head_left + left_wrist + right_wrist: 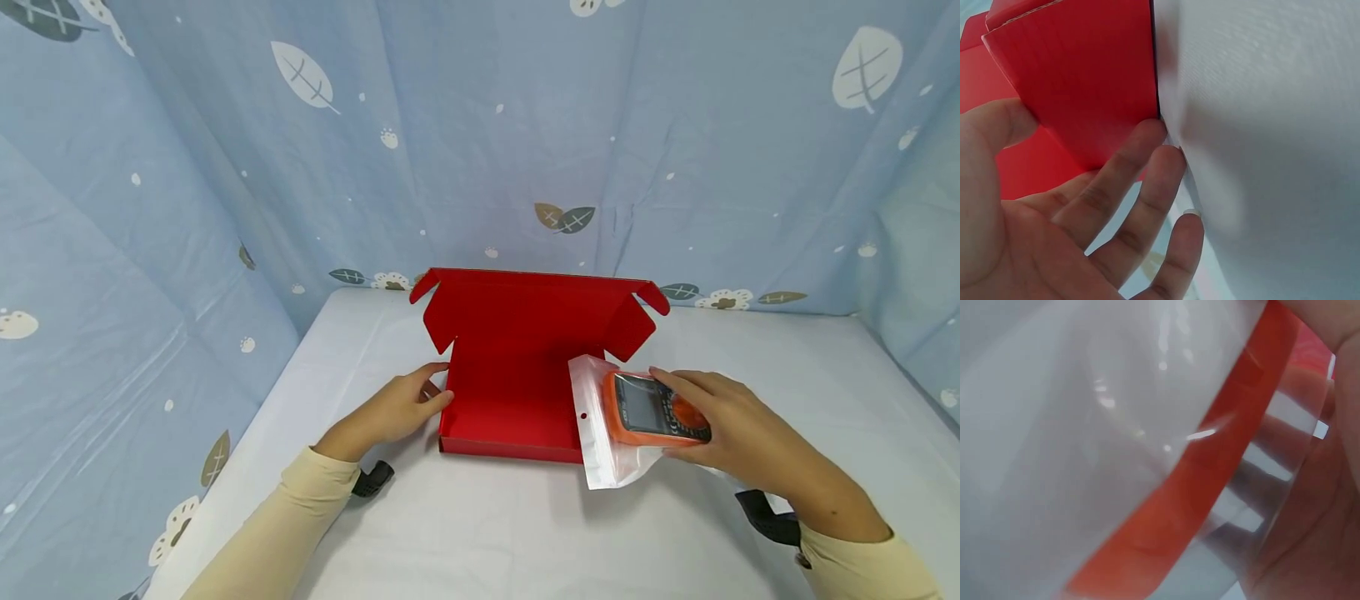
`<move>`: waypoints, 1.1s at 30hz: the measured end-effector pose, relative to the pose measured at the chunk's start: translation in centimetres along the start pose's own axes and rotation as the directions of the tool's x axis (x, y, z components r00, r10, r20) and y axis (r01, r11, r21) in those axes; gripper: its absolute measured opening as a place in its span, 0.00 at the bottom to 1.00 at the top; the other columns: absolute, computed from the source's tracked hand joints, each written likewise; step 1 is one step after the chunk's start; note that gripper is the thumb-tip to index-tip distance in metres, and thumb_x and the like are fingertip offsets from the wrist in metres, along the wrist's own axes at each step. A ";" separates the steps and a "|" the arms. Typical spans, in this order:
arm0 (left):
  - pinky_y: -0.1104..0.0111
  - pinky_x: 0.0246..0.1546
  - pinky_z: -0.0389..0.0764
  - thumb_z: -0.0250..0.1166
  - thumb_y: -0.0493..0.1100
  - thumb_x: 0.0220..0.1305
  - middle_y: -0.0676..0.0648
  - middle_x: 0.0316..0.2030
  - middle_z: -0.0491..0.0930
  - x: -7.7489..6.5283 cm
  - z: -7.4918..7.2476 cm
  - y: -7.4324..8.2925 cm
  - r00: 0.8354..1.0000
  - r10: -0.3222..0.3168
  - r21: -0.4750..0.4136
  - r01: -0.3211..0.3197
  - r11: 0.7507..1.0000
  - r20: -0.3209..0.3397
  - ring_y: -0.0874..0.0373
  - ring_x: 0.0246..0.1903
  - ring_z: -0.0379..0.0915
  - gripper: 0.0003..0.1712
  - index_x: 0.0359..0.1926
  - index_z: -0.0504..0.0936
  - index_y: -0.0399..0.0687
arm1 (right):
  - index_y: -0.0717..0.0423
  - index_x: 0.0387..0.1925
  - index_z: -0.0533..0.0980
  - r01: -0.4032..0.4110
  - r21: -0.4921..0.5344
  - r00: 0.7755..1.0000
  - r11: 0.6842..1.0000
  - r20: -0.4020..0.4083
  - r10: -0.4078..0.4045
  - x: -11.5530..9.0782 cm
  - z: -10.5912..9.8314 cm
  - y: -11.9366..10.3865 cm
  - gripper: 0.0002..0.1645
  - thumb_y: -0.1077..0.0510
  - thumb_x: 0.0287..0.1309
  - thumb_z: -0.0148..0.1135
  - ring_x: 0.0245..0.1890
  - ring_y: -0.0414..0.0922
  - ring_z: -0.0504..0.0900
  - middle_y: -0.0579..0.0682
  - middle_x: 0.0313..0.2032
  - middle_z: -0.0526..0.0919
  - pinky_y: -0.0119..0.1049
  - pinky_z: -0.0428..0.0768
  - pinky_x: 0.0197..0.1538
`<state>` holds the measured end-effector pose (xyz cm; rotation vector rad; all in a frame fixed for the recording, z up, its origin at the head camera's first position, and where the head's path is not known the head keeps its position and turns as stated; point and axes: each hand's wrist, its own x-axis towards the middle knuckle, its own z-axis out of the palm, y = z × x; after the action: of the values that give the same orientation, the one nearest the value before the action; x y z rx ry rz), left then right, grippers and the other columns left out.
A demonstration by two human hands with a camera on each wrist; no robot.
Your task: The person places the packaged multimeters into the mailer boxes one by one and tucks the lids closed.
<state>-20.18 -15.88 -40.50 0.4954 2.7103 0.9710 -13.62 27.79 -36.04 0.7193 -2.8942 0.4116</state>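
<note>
At right front corner of box (498, 417), meter (637, 408) in bag (596, 429); your right hand (742, 429) grips its dial end, likely keeping screen upward. Your left hand (397, 408) rests loose-fingered against left wall, probably steadying it. Bag hides that corner, right hand covers meter's lower end, right-wrist view blurs.

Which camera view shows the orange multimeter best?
The head view: the multimeter shows its screen and dial there, inside a bag gripped by the right hand. The right wrist view catches only a blurred orange strip of it through the bag; the left wrist view shows none of it.
</note>
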 end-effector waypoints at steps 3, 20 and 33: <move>0.64 0.44 0.80 0.59 0.53 0.72 0.49 0.45 0.85 0.0 0.1 0.1 1.000 0.000 0.006 0.000 1.000 0.011 0.60 0.43 0.81 0.34 0.73 0.63 0.45 | 0.50 0.72 0.66 0.019 -0.005 0.999 1.000 -0.030 -0.020 0.0 0.2 -0.4 0.59 0.50 0.37 0.85 0.56 0.61 0.74 0.60 0.60 0.75 0.59 0.83 0.49; 0.65 0.43 0.80 0.60 0.53 0.72 0.51 0.45 0.85 -0.1 0.4 0.4 1.000 0.009 0.009 -0.009 1.000 0.016 0.61 0.41 0.80 0.34 0.73 0.63 0.47 | 0.48 0.74 0.63 0.039 -0.011 0.999 0.999 -0.010 -0.039 0.6 0.5 -2.4 0.61 0.50 0.39 0.84 0.60 0.60 0.71 0.59 0.63 0.72 0.61 0.80 0.53; 0.64 0.43 0.80 0.60 0.54 0.71 0.49 0.45 0.86 0.0 0.6 0.2 1.000 0.023 0.028 -0.023 0.999 0.009 0.61 0.40 0.81 0.36 0.74 0.62 0.47 | 0.52 0.74 0.63 0.144 -0.065 0.989 0.987 -0.018 -0.145 2.5 0.1 -4.4 0.58 0.46 0.43 0.81 0.60 0.62 0.74 0.60 0.63 0.74 0.61 0.77 0.58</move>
<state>-19.94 -15.37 -40.81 0.5356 2.7197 0.9347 -13.67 22.91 -34.63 0.9009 -2.7969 0.3061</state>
